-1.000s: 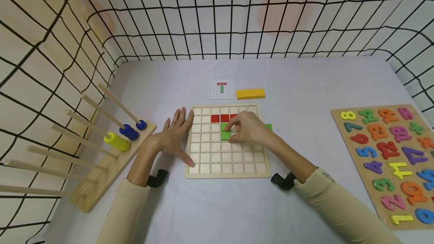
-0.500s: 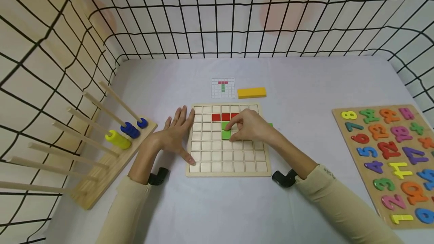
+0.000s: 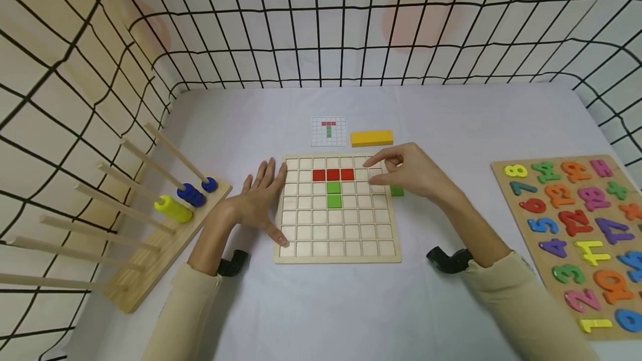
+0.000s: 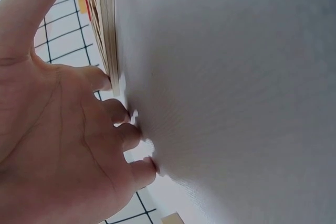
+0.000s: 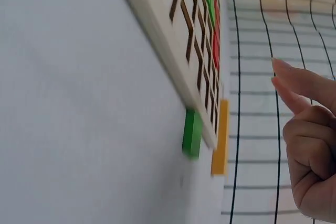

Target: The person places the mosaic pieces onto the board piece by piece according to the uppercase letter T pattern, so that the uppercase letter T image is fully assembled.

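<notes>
A square wooden grid board [image 3: 337,263] lies in front of me, holding a row of three red tiles [image 3: 333,175] and, below the middle one, two green tiles [image 3: 334,201]. My left hand [image 3: 256,202] is spread along the board's left edge, its thumb on the lower corner. Over the upper right corner hovers my right hand [image 3: 408,171], thumb and index finger apart with nothing between them. Beside the board's right edge, partly under that hand in the head view, sits a loose green tile [image 5: 192,134].
Behind the board lie a small pattern card [image 3: 328,131] with a red and green T and a yellow bar [image 3: 371,138]. A wooden peg rack [image 3: 165,249] with rings stands left, a number board [image 3: 546,227] right. Black wire mesh [image 3: 321,27] encloses the table.
My right hand has let go of the lower green tile and moved right and up from the board's middle to its right edge. My left hand has kept its place.
</notes>
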Tool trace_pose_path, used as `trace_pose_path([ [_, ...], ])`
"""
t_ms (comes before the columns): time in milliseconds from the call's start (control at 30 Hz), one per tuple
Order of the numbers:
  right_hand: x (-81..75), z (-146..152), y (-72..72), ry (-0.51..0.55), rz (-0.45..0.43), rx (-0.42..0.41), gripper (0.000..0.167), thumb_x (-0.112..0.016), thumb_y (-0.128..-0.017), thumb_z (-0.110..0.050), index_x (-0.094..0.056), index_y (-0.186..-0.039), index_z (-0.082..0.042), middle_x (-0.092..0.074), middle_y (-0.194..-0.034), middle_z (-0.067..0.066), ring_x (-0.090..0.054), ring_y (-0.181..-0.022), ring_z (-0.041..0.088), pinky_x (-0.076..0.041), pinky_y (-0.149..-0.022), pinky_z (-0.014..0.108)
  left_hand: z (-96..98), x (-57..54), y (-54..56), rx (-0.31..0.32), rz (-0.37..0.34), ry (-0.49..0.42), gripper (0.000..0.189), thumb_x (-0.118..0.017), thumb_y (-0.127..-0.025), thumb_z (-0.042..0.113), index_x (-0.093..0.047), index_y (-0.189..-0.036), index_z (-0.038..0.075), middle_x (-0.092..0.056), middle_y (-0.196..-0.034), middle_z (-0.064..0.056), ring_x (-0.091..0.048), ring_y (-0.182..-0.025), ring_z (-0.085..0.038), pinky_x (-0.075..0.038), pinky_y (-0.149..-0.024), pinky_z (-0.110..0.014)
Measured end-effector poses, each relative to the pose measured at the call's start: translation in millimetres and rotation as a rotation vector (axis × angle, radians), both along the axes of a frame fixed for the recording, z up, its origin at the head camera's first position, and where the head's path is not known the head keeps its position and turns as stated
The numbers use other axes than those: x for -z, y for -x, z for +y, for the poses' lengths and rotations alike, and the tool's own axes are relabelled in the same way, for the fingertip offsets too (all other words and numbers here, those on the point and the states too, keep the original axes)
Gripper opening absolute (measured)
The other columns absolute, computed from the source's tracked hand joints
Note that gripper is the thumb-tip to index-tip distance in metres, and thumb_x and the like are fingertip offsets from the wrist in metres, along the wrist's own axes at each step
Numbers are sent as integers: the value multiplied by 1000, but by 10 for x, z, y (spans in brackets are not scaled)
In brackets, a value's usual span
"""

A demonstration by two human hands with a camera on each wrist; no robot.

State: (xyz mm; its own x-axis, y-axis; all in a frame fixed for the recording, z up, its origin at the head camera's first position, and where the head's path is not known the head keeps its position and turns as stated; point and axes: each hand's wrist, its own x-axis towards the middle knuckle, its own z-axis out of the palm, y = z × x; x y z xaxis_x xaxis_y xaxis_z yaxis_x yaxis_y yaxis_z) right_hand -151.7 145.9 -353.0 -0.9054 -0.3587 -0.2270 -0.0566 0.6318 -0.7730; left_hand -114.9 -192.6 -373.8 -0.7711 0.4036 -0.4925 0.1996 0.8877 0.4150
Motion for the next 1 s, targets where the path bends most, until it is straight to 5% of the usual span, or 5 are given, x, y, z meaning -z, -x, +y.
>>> trace_pose_path([
  [400,144,563,-35,-60,-142,24,45,-87,-83,-18,-72,-124,-6,-32,-62,-5,-32,-60,11,-25,-58,28,-6,10,2,3,-3,-9,162,-99,-59,50,16,-164,7,30,-168,-22,27,-157,-40,10,-127,-65],
  [1000,273,565,-47,-50,-214,4,50,-85,-80,-7,-64,-125,1,-35,-59,-5,-32,-56,10,-29,-61,27,-19,27,1,5,-4,-3,162,-99,-59,51,17,-164,7,31,-168,-21,28,-157,-40,11,-128,-64],
])
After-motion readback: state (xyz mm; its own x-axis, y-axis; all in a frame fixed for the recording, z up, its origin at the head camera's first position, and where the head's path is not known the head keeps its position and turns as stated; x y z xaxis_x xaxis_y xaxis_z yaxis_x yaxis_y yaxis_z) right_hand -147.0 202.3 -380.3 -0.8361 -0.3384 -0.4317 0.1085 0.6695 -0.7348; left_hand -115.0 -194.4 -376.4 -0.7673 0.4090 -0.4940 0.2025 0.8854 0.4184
